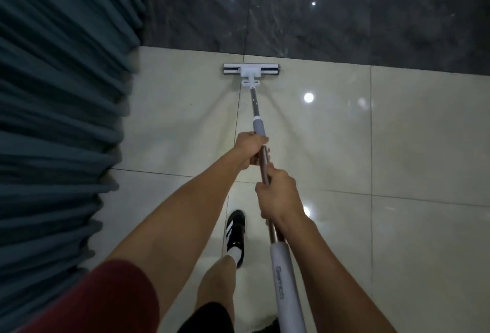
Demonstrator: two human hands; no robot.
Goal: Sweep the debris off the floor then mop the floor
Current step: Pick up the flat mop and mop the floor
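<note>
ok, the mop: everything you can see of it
The mop is a flat-head type: a white plastic head with dark strips and a white yoke, a shiny metal pole, a grey collar and a long grey sleeve printed with a logo near the person. Its head lies flat on the pale glossy floor tiles, close to the dark marble wall base. The pole slants back toward the person. The left hand grips it higher up the pole, the right hand below it.

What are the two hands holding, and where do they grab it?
Both grip the long metal-handled mop: left hand just below the grey collar, right hand lower on the bare metal pole.
</note>
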